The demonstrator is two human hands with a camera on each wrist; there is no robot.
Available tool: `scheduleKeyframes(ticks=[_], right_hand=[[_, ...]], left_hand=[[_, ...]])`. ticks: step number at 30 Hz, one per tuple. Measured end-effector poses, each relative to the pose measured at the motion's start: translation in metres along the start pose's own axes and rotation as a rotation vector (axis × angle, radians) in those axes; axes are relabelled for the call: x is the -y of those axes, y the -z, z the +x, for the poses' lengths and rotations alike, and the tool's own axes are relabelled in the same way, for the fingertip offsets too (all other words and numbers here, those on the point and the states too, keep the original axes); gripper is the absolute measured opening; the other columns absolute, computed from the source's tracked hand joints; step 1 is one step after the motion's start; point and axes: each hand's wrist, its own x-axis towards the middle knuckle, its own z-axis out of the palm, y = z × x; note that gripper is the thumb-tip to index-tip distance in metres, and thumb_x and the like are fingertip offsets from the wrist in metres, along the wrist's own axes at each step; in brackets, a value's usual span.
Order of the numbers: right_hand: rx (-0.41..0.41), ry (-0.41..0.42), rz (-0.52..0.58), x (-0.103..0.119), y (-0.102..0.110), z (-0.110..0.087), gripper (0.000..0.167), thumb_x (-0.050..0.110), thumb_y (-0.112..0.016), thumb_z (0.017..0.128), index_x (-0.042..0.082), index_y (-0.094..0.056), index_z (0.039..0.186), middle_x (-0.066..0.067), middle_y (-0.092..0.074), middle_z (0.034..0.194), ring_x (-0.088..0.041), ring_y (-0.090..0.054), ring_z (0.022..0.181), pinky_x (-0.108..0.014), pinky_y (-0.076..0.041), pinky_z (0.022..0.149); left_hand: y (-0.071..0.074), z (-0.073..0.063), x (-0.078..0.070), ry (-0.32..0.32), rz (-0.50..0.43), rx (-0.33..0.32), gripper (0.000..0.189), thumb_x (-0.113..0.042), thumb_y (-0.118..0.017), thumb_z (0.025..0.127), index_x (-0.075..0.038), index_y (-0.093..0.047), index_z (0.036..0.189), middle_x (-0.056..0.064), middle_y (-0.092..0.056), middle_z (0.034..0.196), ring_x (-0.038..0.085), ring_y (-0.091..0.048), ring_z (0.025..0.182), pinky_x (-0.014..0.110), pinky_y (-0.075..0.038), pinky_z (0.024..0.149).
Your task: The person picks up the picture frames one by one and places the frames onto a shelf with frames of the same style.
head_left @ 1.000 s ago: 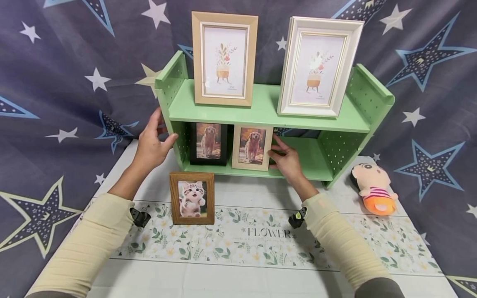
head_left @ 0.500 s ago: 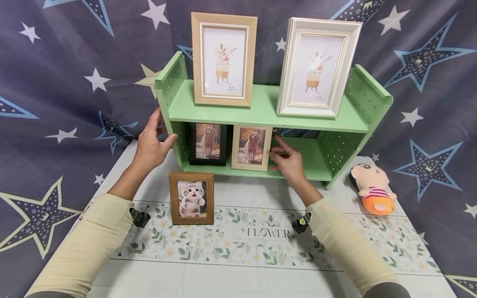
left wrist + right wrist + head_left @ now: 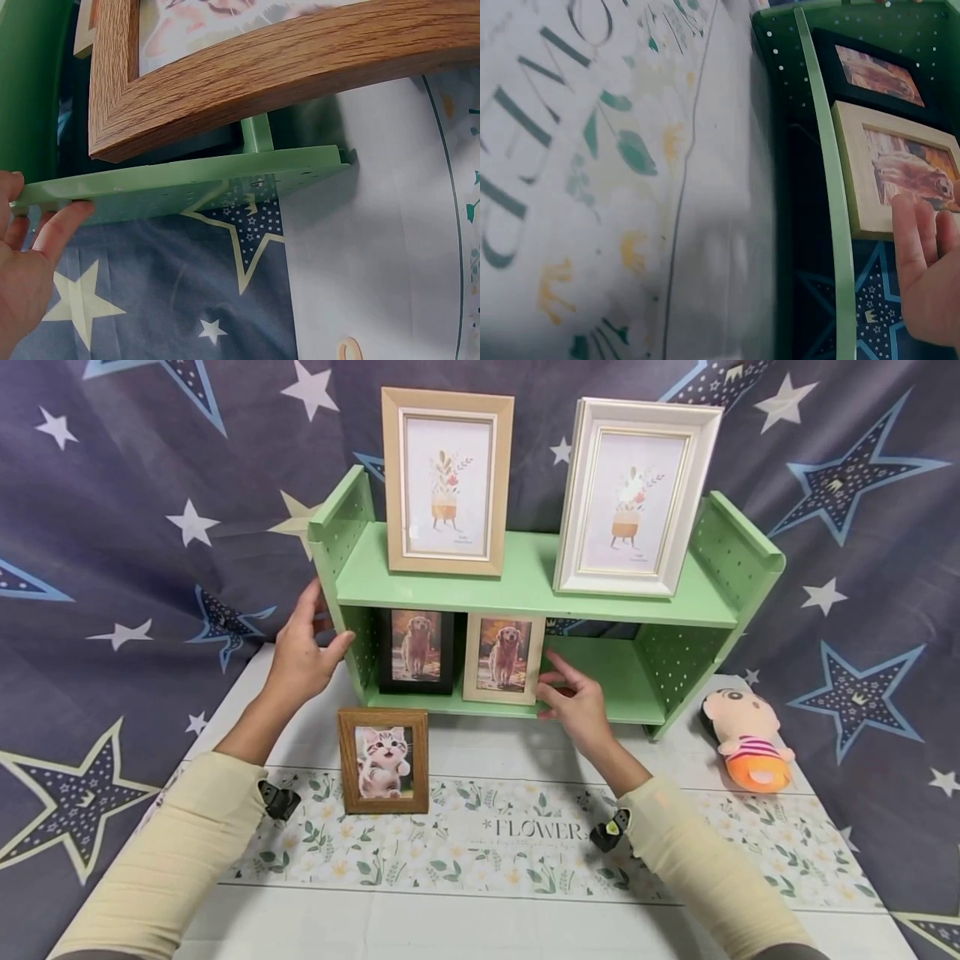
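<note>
In the head view my right hand (image 3: 573,697) is at the lower right edge of a pale wood photo frame (image 3: 472,660) with a dog picture, on the lower level of a green shelf (image 3: 540,547). Its fingers (image 3: 907,240) are loosely extended and overlap the frame in the right wrist view. My left hand (image 3: 307,647) touches the shelf's left side panel, fingers along its outside and thumb toward the front edge. A black frame (image 3: 384,652) with a dog picture stands left of the pale one. A brown wood frame (image 3: 345,764) with a kitten picture stands on the table in front.
A beige frame (image 3: 393,485) and a white frame (image 3: 570,502) with plant pictures stand on the shelf's upper level. A plush doll (image 3: 750,739) lies at the right on the white table covering (image 3: 420,918). A dark star-patterned cloth (image 3: 247,460) hangs behind.
My right hand has slid down slightly along the pale frame's right edge, its index finger dropping lower. The left hand stays at the side panel, and the frames keep their places.
</note>
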Motion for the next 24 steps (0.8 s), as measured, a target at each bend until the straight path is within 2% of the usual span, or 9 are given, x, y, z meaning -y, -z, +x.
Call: scheduleKeyframes(ticks=[5,12,19,24], right_hand=[[0.029,0.000,-0.003,-0.003,-0.007,-0.007,0.061,0.004,-0.068,0.096,0.024,-0.052,0.151,-0.026,-0.061,0.129,-0.008,-0.069,0.081,-0.033,-0.065,0.067],[0.059,0.001,0.018,-0.008,-0.018,-0.017,0.061,0.002,-0.070,0.094,0.019,-0.053,0.150,-0.028,-0.062,0.126,-0.006,-0.069,0.080,-0.037,-0.066,0.067],[0.077,-0.009,0.032,-0.010,-0.027,-0.022,0.063,0.000,-0.070,0.093,0.018,-0.052,0.151,-0.028,-0.063,0.127,-0.014,-0.073,0.087,-0.038,-0.066,0.068],[0.085,-0.011,0.046,-0.012,-0.033,-0.024,0.065,-0.003,-0.070,0.092,0.017,-0.051,0.151,-0.028,-0.062,0.127,-0.015,-0.073,0.086,-0.037,-0.066,0.067]], left_hand=[[0.000,0.000,0.000,-0.005,0.001,-0.003,0.086,-0.004,-0.066,0.097,-0.028,-0.019,0.164,0.026,-0.051,0.142,0.048,-0.059,0.125,0.065,-0.055,0.094],[0.000,0.000,0.000,-0.007,0.003,-0.003,0.085,-0.003,-0.066,0.097,-0.027,-0.020,0.164,0.025,-0.051,0.143,0.048,-0.059,0.125,0.065,-0.055,0.093],[0.000,0.000,0.000,-0.005,0.005,-0.006,0.086,-0.003,-0.066,0.096,-0.027,-0.020,0.164,0.025,-0.051,0.144,0.048,-0.059,0.125,0.065,-0.054,0.095],[0.000,0.000,0.000,-0.008,0.007,-0.006,0.086,-0.002,-0.067,0.096,-0.026,-0.020,0.164,0.026,-0.051,0.144,0.049,-0.059,0.125,0.065,-0.054,0.095]])
